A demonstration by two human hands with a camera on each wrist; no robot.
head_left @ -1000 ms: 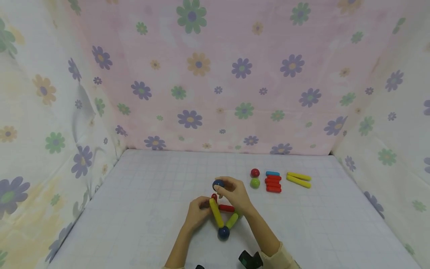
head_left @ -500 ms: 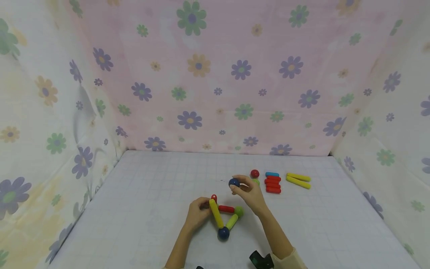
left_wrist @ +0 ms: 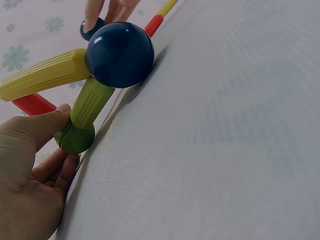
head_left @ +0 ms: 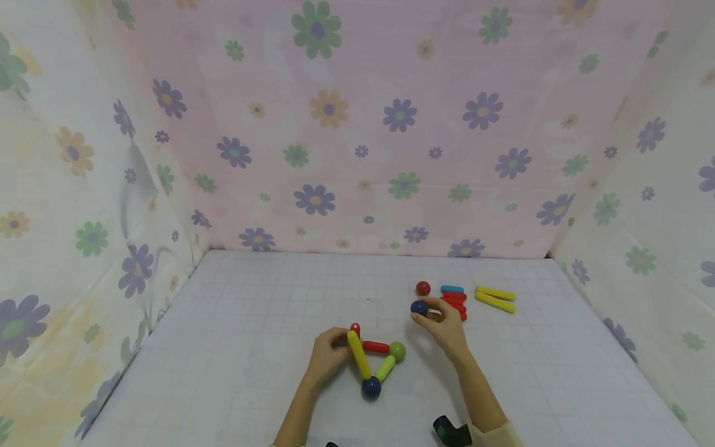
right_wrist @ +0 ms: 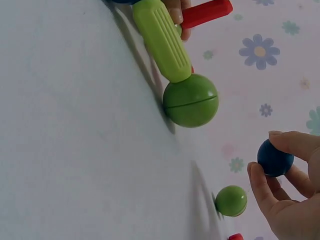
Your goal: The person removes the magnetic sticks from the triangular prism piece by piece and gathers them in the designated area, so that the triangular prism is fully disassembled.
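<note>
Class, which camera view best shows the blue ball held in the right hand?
The right wrist view: the blue ball looks largest there, pinched in the right hand. The head view shows it small; the left wrist view shows it partly hidden behind a nearer ball.

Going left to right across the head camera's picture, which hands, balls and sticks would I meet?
Left hand → glossy dark blue ball nearest the camera → glossy green ball → second dark blue ball, pinched by the right hand → short blue stick → two yellow sticks.
</note>
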